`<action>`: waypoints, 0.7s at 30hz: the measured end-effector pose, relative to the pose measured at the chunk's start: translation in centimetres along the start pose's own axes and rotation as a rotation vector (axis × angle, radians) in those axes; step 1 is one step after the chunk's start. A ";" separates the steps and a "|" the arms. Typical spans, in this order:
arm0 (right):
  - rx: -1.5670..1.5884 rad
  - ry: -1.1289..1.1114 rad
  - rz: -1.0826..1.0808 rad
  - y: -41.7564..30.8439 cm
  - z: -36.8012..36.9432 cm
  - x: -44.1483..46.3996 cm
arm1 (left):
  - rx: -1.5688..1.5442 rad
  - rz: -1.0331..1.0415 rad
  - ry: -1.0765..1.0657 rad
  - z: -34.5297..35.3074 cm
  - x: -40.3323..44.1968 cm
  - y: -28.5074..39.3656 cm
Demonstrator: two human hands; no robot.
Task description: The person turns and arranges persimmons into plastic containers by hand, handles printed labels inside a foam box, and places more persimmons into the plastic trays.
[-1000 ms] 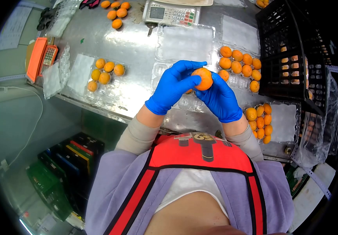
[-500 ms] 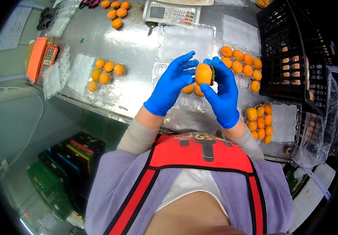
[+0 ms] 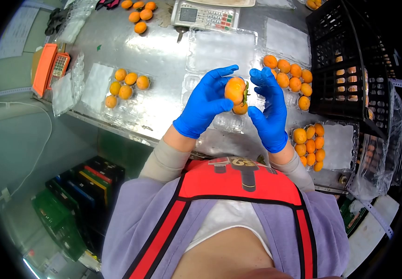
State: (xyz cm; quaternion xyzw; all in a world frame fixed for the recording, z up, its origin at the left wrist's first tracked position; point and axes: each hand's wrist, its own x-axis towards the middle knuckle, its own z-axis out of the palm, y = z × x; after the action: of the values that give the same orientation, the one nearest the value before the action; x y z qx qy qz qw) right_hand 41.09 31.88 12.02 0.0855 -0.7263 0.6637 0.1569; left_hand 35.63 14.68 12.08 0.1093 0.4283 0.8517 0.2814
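Note:
An orange persimmon [image 3: 235, 90] with a green calyx on its right side is held up above the table. My left hand [image 3: 204, 101], in a blue glove, has its fingers and thumb closed around the fruit's left side. Just to the right of it is my right hand [image 3: 270, 109], also gloved in blue, its fingers and thumb apart with a gap to the fruit. Below the hands lies a clear plastic clamshell tray [image 3: 229, 122], partly hidden; another persimmon [image 3: 240, 109] shows in it.
Clamshells of persimmons stand at the left [image 3: 125, 92], right [image 3: 295, 83] and lower right [image 3: 310, 146]. A scale [image 3: 205, 15] is at the back, near several loose persimmons [image 3: 140, 27]. A black crate [image 3: 336, 69] stands at the right, an orange calculator [image 3: 60, 64] at the left.
The persimmon has moved slightly left into my left hand, its calyx turned more toward the camera. My right hand has let go and drawn off to the right.

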 end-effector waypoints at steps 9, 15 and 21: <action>-0.023 0.017 0.063 0.2 -0.5 -0.1 | 0.598 0.463 0.037 -0.6 -0.4 -0.3; -0.155 0.017 0.050 -0.5 0.4 -0.2 | 1.186 0.656 0.162 0.9 -0.3 0.2; 0.316 0.081 0.524 -0.6 0.8 0.3 | 1.075 0.547 0.136 1.3 -0.5 -0.1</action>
State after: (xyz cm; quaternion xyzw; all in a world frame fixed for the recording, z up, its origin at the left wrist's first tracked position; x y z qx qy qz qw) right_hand 40.96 31.03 12.60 -0.1081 -0.6044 0.7893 -0.0061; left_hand 36.60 15.31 12.83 0.2875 0.7719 0.5626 -0.0706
